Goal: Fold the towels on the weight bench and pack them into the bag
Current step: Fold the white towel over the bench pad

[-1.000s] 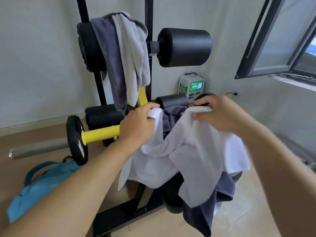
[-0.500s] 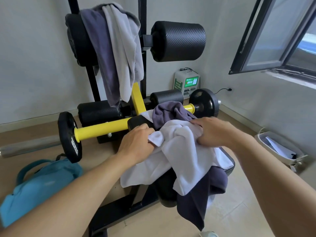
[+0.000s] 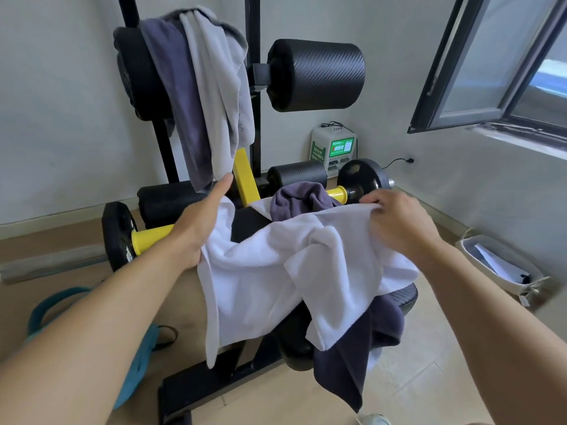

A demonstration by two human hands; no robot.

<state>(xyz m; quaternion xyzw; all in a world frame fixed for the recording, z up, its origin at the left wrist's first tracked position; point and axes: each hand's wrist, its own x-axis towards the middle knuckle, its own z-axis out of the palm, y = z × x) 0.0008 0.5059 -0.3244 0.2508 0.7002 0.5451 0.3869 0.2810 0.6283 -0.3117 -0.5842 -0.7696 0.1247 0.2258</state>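
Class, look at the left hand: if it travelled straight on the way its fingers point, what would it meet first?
Probably the hanging light grey towel: the left hand points up toward its lower end, though depth is unclear.

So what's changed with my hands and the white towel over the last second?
The left hand has let go of the bunched corner it gripped and now lies open, fingers straight along the white towel's left edge. The right hand keeps its grip on the far edge, drawn rightward, so the towel lies more spread over the bench. The dark towel underneath and the hanging towels stayed put.
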